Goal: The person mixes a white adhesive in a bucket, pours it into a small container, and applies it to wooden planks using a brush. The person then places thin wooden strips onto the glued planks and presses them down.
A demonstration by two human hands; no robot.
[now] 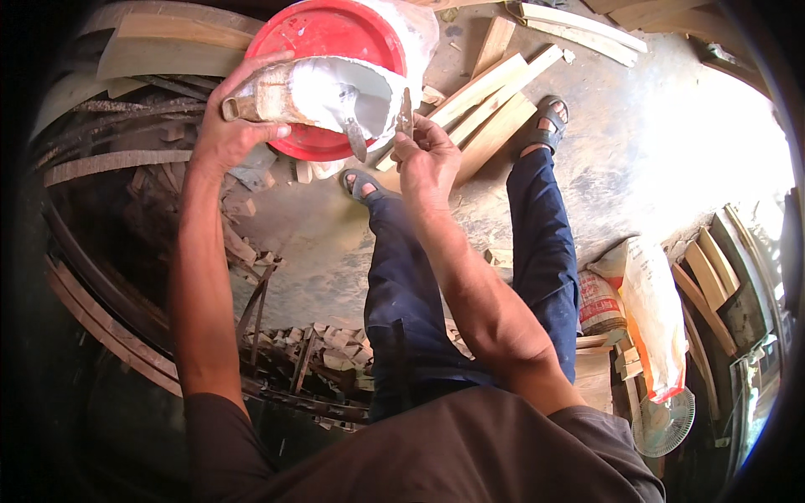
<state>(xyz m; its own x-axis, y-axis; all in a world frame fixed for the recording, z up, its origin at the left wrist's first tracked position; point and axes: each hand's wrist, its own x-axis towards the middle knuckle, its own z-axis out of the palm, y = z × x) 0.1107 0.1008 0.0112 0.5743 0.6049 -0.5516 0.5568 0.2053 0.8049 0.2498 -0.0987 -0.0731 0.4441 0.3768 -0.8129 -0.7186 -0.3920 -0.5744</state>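
Observation:
My left hand (226,126) is wrapped round a cut-open plastic jug (314,88), its stained neck toward the palm and its inside coated bright white. Over the jug's lip hangs a flat grey blade-like strip (355,140). At the jug's right edge, my right hand (429,159) pinches a thin, narrow, stained scraper-like piece (406,116) upright between thumb and fingers. Beneath the jug lies a round red lid or tub top (327,25), partly hidden by it. Glare washes out detail inside the jug.
Light wooden boards (482,105) lie on the floor by my sandalled feet. Curved wood strips (117,163) and offcuts crowd the left. A white and orange sack (654,310) and a round fan guard (665,423) stand at the lower right. Whitish plastic (423,33) shows beside the red lid.

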